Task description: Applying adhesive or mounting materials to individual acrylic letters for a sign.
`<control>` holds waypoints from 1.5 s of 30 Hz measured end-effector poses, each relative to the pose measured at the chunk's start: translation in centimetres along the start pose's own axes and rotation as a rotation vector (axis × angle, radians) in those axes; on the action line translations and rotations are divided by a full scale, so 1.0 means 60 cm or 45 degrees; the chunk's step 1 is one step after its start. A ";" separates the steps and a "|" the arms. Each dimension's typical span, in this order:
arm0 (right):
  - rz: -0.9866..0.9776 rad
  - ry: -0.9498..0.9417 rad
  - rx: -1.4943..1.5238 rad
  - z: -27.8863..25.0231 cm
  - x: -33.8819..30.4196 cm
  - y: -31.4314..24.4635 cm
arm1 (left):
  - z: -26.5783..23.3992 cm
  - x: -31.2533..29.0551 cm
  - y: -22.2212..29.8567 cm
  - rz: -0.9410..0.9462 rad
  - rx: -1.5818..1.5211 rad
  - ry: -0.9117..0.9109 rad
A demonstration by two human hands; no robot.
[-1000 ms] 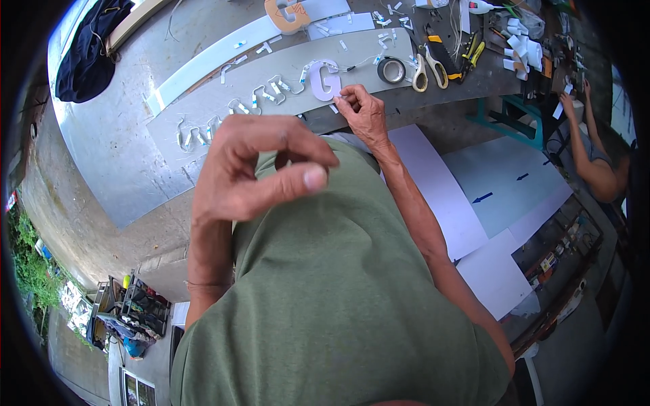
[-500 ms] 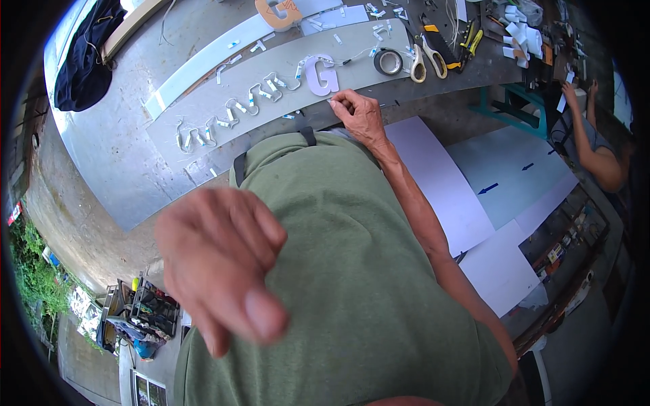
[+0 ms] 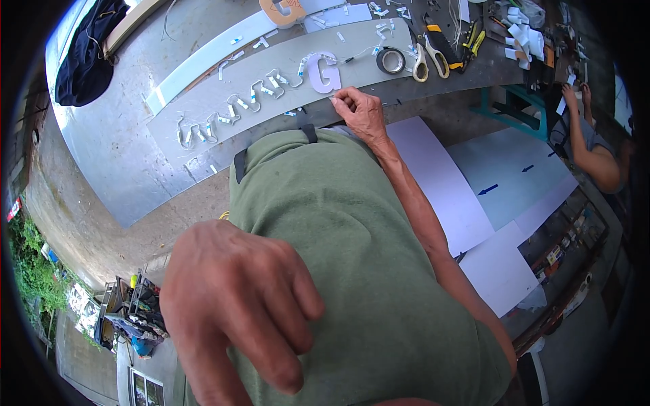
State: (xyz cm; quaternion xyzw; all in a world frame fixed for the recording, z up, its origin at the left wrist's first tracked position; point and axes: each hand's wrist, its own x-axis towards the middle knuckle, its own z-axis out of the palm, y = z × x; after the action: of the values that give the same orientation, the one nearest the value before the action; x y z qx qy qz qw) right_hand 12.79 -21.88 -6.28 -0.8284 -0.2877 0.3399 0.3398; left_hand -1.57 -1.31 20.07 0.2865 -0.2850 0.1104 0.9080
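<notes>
The letter (image 3: 315,74) is lying by the near edge of the grey board (image 3: 271,108), just beyond and left of the closer right hand (image 3: 363,115), whose fingertips are meeting, contents unclear; the curled left hand (image 3: 233,291) is hanging well apart, grip hidden.

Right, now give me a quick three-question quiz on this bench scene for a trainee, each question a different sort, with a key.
1. True or false: the right hand is nearer the pale letter-shaped piece than the left hand is.
2. What lies just to the right of the roll of black tape in the picture?
3. Fill in: the wired string of small white modules lies mostly to the ____ of the pale letter-shaped piece in the picture.

Key: 1. True. 2. The scissors. 3. Left.
</notes>
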 end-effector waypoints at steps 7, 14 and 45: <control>-0.079 0.143 0.123 -0.005 0.000 -0.023 | -0.139 -0.089 -0.057 -0.970 1.305 1.037; -0.146 0.158 0.163 -0.006 0.035 -0.048 | -0.275 -0.172 -0.169 -1.239 1.986 0.897; 0.331 -0.136 0.567 0.014 0.090 -0.084 | -0.297 -0.191 -0.237 -1.234 1.968 1.067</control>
State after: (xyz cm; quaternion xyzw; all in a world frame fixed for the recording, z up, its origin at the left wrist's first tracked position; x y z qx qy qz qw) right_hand 14.18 -14.73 -4.87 -0.7439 -0.1144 0.4790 0.4516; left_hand 2.39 -2.92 -5.09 0.8208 0.3551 -0.0244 0.4468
